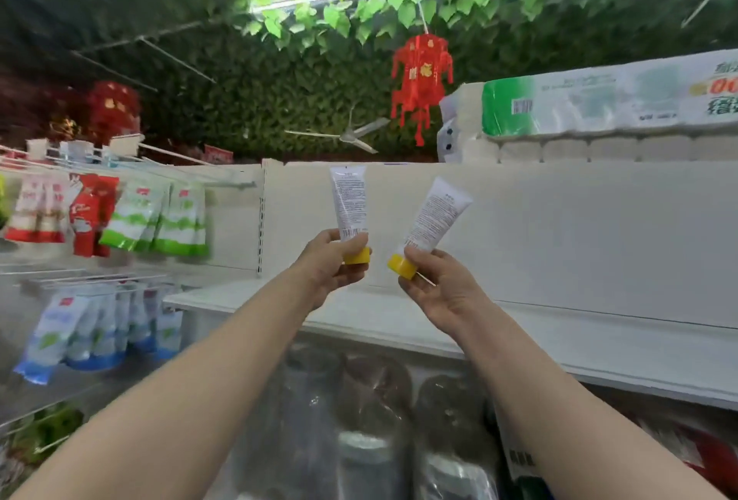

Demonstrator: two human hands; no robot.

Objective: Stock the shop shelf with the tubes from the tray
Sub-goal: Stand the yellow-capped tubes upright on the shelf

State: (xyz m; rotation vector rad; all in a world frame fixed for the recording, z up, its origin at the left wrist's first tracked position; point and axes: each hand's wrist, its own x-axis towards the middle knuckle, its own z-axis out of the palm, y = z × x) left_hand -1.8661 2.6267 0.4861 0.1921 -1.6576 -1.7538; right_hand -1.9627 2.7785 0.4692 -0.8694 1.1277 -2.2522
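Both my arms are raised in front of a white shop shelf (399,312). My left hand (331,268) grips a white tube (350,200) near its yellow cap, cap down, the tube standing nearly upright. My right hand (435,288) holds a second white tube (437,216) the same way, tilted to the right, its yellow cap (402,266) showing beside my thumb. Both tubes hang in the air above the shelf board, in front of its white back panel (559,228). The tray is out of sight.
Packs of toilet paper (599,116) lie on top of the shelf unit. Hanging bags of goods (159,216) fill the racks to the left. Wrapped dark items (375,411) sit under the shelf board. A red lantern (421,76) hangs overhead.
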